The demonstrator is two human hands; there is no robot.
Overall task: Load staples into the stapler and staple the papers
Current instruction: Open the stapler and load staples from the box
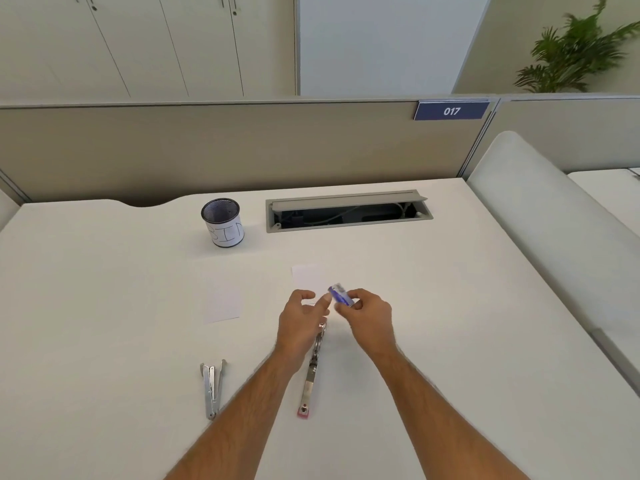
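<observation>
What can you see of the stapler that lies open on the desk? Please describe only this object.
The stapler looks like bare silver metal with a pink end cap nearest the person. It lies swung open in one long flat line on the white desk, running away from the person. Its far end passes under the left hand, which hides it; contact there cannot be told. Whether staples are inside cannot be told.

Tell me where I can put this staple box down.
Bare desk lies right of the right hand, up to the desk's right edge, and left of the paper slip. It is crowded around the opened stapler and staple remover.
</observation>
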